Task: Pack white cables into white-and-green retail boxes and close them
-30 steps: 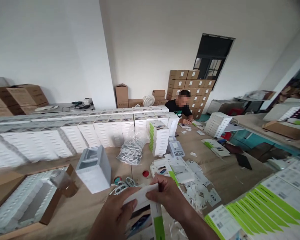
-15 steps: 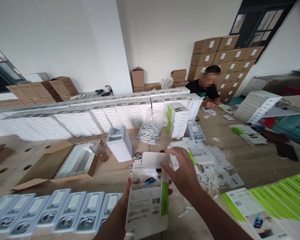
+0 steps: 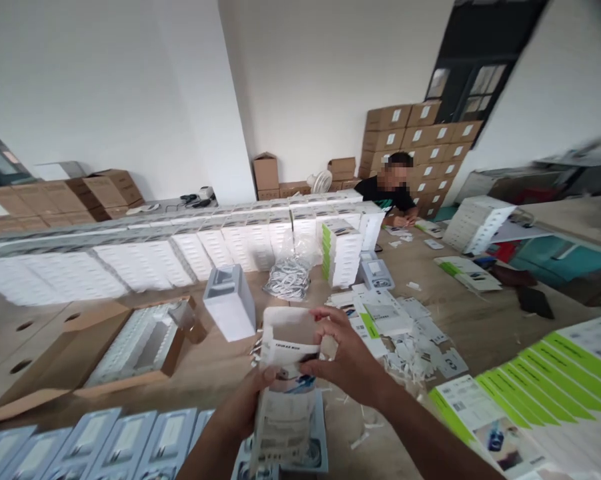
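A white printed product box (image 3: 286,407) stands between my hands in the middle foreground, blurred by motion, with its upper end open and a flap raised. My left hand (image 3: 253,403) grips the box's left side, thumb on the printed face. Curled around the upper right edge, my right hand (image 3: 347,357) has thumb and fingers on the opening. Behind and below the box, a blue-grey tray (image 3: 319,433) shows partly. More blue-grey trays (image 3: 125,443), holding white chargers and coiled cables, lie in a row at the lower left.
Flat printed boxes (image 3: 500,413) overlap at the right. Paper scraps (image 3: 415,357) litter the table beyond my right hand. Stacked trays (image 3: 230,303), bagged cables (image 3: 287,277) and an open carton (image 3: 100,347) stand farther back. Across the table sits a person (image 3: 390,190) near white box stacks (image 3: 240,243).
The flap at the box's top has moved and the opening now shows. My right hand has shifted down to the upper edge; my left thumb now lies across the front. The view has shifted.
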Demonstrator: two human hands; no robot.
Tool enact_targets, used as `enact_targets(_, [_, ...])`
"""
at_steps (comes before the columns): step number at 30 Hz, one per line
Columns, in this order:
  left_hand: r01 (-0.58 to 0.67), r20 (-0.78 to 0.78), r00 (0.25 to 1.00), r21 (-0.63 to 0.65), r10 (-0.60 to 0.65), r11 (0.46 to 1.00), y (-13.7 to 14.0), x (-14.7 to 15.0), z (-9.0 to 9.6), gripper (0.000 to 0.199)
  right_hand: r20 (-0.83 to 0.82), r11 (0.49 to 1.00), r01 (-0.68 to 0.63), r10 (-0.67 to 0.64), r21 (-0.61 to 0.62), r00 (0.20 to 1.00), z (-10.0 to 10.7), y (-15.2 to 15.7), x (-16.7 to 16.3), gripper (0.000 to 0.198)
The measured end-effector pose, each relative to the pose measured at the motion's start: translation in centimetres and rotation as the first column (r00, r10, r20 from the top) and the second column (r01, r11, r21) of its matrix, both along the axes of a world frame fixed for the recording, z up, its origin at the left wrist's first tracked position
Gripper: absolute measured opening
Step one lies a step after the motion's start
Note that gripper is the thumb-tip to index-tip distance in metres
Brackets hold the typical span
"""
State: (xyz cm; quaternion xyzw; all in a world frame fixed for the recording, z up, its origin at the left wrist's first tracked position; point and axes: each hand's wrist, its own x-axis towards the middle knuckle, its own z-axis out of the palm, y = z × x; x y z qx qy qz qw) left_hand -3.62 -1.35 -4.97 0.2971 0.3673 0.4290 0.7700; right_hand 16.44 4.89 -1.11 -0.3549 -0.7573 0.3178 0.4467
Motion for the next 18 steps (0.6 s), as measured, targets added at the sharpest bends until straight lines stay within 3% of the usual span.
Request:
enact_targets(2, [-0.057, 0.0, 0.998, -0.035, 0.057, 0.998, 0.1, -0.1, 0.3, 0.06, -0.137, 0.991, 0.015, -0.034, -0.134, 0.99, -0.9, -0.2, 0.4, 0.058])
enact_targets(4, [-0.109, -0.033, 0.994, -0.057, 0.108, 0.992, 0.2, 0.1, 0.5, 0.056, -0.259, 0.943, -0.144, 0.065, -0.3, 0.964, -1.9, -0.6, 0.8, 0.069])
enact_targets(7, [-0.205, -0.226, 0.955, -0.043, 0.19, 0.978, 0.7, 0.9, 0.7, 0.057, -0.364, 0.799, -0.398, 0.243, -0.45, 0.899, -3.0, -1.7, 1.4, 0.049])
enact_targets(9, [-0.228, -0.481, 0.843, 0.088, 0.242, 0.97, 1.2, 1.4, 0.8, 0.057, -0.364, 0.781, -0.371, 0.198, -0.502, 0.91, -3.4, -2.3, 1.4, 0.043])
enact_targets(11, [-0.164, -0.695, 0.646, 0.277, 0.316, 0.947, 1.9, 1.6, 0.8, 0.055, -0.342, 0.803, -0.26, 0.075, -0.536, 0.937, -3.8, -2.6, 1.2, 0.045])
enact_targets(13, [-0.071, -0.773, 0.493, 0.422, 0.399, 0.904, 2.5, 1.6, 1.0, 0.051, -0.329, 0.809, -0.173, -0.027, -0.562, 0.944, -4.1, -2.8, 1.0, 0.046])
enact_targets(15, [-0.013, -0.779, 0.438, 0.494, 0.449, 0.869, 2.9, 1.5, 1.3, 0.044, -0.35, 0.792, -0.168, -0.06, -0.587, 0.935, -4.4, -3.0, 0.9, 0.048])
enact_targets(18, [-0.019, -0.772, 0.42, 0.519, 0.478, 0.854, 3.1, 1.4, 1.8, 0.038, -0.371, 0.756, -0.266, 0.032, -0.598, 0.928, -4.4, -3.5, 1.4, 0.049])
